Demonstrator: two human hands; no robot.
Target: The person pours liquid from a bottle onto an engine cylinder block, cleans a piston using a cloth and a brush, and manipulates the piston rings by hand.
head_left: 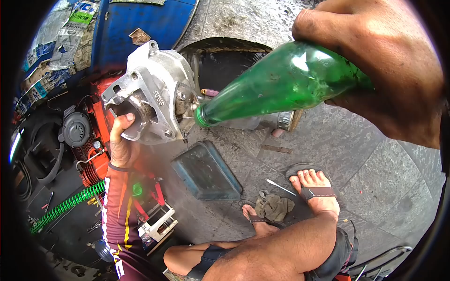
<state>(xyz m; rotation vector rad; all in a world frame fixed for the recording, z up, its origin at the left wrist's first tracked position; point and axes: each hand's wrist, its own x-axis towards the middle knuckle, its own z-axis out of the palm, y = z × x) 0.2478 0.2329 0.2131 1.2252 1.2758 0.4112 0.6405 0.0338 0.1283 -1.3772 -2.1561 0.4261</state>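
My left hand (123, 145) is wrapped round the lower left edge of a cast aluminium housing (165, 77), thumb hooked into its round opening. The housing is held up off the floor and looks like a starter motor's end casing. From the upper right, my right hand (375, 61) grips a green bottle (267, 86) by its wide end. The bottle is tilted down to the left. Its open mouth is close against the housing's right side; whether they touch I cannot tell. No liquid shows clearly at the mouth.
A dark plastic tray (206, 173) lies on the floor below, with a rag (274, 207) and a thin white rod (280, 187) near my feet. A black basin (227, 63) is behind the bottle. To the left are a red compressor (89, 164), a green coiled hose (70, 206) and a blue drum (136, 28).
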